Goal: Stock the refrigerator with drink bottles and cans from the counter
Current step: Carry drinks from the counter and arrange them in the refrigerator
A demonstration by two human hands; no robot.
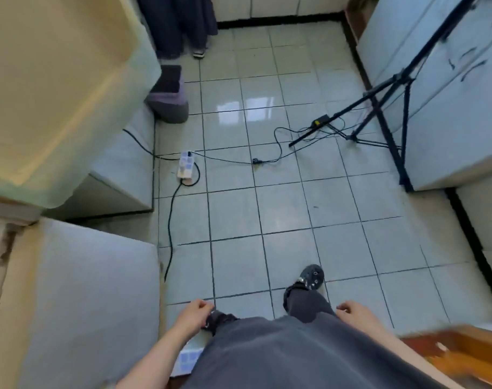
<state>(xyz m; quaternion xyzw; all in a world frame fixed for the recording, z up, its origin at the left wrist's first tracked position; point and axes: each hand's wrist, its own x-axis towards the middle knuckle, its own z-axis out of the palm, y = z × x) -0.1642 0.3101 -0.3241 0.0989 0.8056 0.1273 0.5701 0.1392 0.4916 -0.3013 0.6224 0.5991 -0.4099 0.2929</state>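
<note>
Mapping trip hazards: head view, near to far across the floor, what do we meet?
Nearest: left hand and right hand, both holding nothing → dark shoe → white power strip → grey bin → another person's sandal by the far wall.

Tiled floor [281, 209] is viewed from above. Left hand [193, 314] is seen at 7 o'clock, right hand [354, 312] at 5, fingers loosely curled, nothing held. Power strip [186, 165] with cables is laid at 10 o'clock, grey bin [170, 96] at 11, black tripod [390, 108] at 2. One shoe [312, 276] is set between the hands.
</note>
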